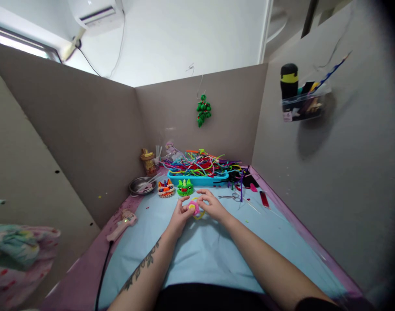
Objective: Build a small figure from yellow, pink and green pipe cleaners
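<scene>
A small pink and yellow pipe-cleaner piece is held up between my hands over the blue cloth. My left hand pinches it from the left, thumb against its front. From the right, my right hand has its thumb and fingertips closed at its edge. Yellow strands loop out around and below the piece. Just beyond my hands stand an orange pipe-cleaner animal head and a green pipe-cleaner animal head.
Behind them is a blue tray heaped with colourful pipe cleaners. A metal bowl and a pink corded tool lie to the left. Scissors and a red strip lie right. Grey partitions enclose the table.
</scene>
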Tool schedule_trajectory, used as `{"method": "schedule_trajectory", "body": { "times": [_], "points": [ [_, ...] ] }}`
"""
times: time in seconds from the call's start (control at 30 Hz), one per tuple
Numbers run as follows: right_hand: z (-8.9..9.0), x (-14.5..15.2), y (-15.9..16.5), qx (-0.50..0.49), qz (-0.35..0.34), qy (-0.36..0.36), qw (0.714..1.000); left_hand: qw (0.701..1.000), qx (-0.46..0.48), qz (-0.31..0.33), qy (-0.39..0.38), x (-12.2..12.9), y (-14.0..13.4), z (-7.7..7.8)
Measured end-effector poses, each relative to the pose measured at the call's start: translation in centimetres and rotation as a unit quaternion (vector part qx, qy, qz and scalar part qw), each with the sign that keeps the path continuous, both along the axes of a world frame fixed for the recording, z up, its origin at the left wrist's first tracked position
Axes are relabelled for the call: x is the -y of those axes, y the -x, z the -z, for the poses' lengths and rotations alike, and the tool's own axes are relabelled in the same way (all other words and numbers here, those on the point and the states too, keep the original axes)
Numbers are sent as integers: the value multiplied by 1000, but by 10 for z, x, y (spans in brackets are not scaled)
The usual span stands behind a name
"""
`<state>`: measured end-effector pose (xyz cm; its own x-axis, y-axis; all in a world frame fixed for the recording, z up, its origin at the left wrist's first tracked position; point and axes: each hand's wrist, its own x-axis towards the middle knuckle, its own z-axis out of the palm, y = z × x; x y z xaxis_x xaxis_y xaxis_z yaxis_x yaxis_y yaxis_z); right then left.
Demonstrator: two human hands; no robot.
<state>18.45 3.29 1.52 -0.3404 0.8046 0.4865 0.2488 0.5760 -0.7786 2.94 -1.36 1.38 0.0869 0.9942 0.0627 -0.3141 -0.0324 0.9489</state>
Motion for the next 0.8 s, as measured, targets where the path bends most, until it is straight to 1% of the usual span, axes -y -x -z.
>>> {"method": "schedule_trajectory", "body": {
  "times": [0.13, 0.27, 0.47, 0.63, 0.73, 0.8],
  "points": [
    [3, -4, -1, -7, 28, 2, 1000, 1000, 4, -23, -14, -4, 1, 4],
    [3, -3, 0, 29, 54, -15, 998, 998, -17, -29, -54, -5, 0, 9],
    [-2, 1, 0, 74, 42, -35, 996, 985, -115, -54, -115, 0, -4, 6],
    [0, 0, 2, 64, 15, -12, 998, 979, -145, -62, -129, 2, -6, 6],
    [2, -2, 2, 69, 32, -5, 997, 977, -153, -75, -131, 1, -5, 8],
    [3, -2, 1, 90, 53, -24, 994, 973, -164, -89, -133, 0, -4, 9]
  ]
}}
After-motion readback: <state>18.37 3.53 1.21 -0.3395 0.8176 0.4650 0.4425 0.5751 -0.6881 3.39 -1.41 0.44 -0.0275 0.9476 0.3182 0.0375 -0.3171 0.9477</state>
